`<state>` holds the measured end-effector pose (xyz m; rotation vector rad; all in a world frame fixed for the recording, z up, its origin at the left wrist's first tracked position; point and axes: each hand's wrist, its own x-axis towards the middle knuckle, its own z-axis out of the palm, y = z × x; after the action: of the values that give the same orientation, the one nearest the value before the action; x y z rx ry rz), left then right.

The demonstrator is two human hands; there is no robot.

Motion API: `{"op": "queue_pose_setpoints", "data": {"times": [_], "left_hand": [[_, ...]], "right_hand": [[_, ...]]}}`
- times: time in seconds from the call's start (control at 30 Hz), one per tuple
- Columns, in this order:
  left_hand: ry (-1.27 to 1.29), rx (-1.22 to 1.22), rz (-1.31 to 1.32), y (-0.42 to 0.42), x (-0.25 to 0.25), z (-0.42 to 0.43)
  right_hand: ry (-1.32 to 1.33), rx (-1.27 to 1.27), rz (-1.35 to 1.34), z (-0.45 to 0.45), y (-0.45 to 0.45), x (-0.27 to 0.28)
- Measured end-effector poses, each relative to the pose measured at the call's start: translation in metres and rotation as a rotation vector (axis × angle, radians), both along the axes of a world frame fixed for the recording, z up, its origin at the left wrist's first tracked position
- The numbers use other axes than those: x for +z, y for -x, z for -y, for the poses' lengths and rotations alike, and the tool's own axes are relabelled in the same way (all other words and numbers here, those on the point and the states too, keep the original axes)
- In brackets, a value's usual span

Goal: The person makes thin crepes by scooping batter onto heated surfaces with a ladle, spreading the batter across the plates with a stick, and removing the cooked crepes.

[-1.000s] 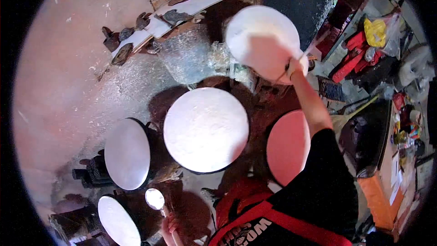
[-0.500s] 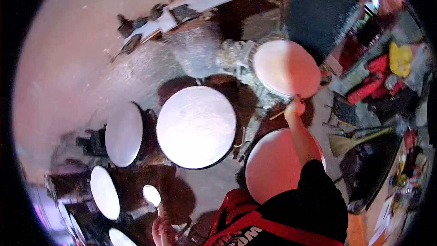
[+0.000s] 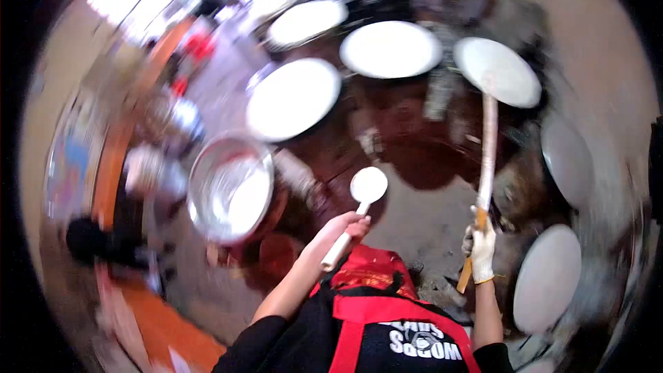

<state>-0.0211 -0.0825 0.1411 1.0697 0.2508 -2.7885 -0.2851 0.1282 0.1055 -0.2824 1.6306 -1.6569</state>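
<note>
My left hand [image 3: 351,226] is closed round the pale handle of a ladle [image 3: 369,185], its round white bowl pointing up and away from me. My right hand [image 3: 481,249], in a white glove, grips a long stick [image 3: 487,159]. The stick is yellow-brown at the lower end and whitish above the hand. Its far tip overlaps a round white-topped pan [image 3: 507,79]; I cannot tell if they touch. Left of the ladle stands a metal basin [image 3: 197,197] with something white and shiny inside.
More wide, round white-topped pans curve round ahead: one ahead left [image 3: 293,100], one in the middle [image 3: 391,50], one at lower right [image 3: 548,280]. An orange board [image 3: 162,324] lies at lower left. A wall [image 3: 625,97] rises at the right.
The view has swung round, bringing the metal basin into sight. Both hands now appear in front of my body; the right hand was stretched far out beside a pan. Each hand keeps its tool.
</note>
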Motion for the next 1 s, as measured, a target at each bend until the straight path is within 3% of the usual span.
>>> {"op": "queue_pose_setpoints", "data": {"times": [0.07, 0.13, 0.17, 0.2, 0.23, 0.3, 0.33, 0.37, 0.4, 0.47, 0.5, 0.6, 0.7, 0.77, 0.8, 0.9, 0.93, 1.0], "left_hand": [[0.016, 0.179, 0.048, -0.058, -0.024, 0.021], [0.276, 0.331, 0.271, -0.108, -0.043, 0.045], [0.351, 0.369, 0.401, -0.135, -0.052, 0.06], [0.422, 0.393, 0.534, -0.173, -0.067, 0.077], [0.484, 0.422, 0.643, -0.203, -0.095, 0.095], [0.729, 0.328, 0.911, -0.291, -0.163, 0.149], [0.821, 0.002, 1.25, -0.32, -0.177, 0.178], [0.985, -0.295, 1.503, -0.367, -0.259, 0.203], [0.95, -0.293, 1.478, -0.383, -0.243, 0.228], [1.154, -0.352, 1.561, -0.407, -0.242, 0.272], [1.297, -0.58, 1.571, -0.419, -0.247, 0.293], [1.469, -0.713, 1.702, -0.429, -0.261, 0.34], [1.335, -0.815, 1.63, -0.432, -0.293, 0.352], [1.117, -0.815, 1.294, -0.429, -0.269, 0.35], [1.008, -0.805, 1.125, -0.428, -0.255, 0.346], [0.97, -0.842, 0.885, -0.434, -0.209, 0.316], [1.017, -0.91, 0.893, -0.434, -0.194, 0.308], [1.573, -0.962, 1.057, -0.444, -0.223, 0.288]], "right_hand": [[-0.1, 0.47, 0.014, 0.071, -0.043, 0.012], [-0.243, 0.784, -0.089, 0.134, -0.083, 0.015], [-0.144, 0.92, -0.313, 0.168, -0.108, 0.021], [-0.157, 1.075, -0.36, 0.203, -0.139, 0.032], [-0.253, 1.161, -0.237, 0.236, -0.159, 0.049], [-0.408, 1.268, -0.069, 0.315, -0.227, 0.054], [-0.458, 1.31, -0.024, 0.347, -0.246, 0.047], [-0.523, 1.357, 0.02, 0.376, -0.264, 0.041], [-0.576, 1.457, -0.117, 0.403, -0.282, 0.025], [-0.675, 1.364, 0.07, 0.435, -0.312, -0.001], [-0.808, 1.329, 0.219, 0.461, -0.335, 0.03], [-0.898, 1.317, 0.198, 0.5, -0.365, 0.003], [-0.793, 1.504, -0.155, 0.52, -0.382, -0.018], [-0.766, 1.673, -0.333, 0.525, -0.382, -0.016], [-0.898, 1.675, -0.246, 0.531, -0.387, 0.015], [-0.902, 1.731, -0.165, 0.52, -0.37, 0.057], [-0.958, 1.723, -0.159, 0.515, -0.363, 0.067], [-1.034, 1.555, 0.137, 0.493, -0.341, 0.049]]}}
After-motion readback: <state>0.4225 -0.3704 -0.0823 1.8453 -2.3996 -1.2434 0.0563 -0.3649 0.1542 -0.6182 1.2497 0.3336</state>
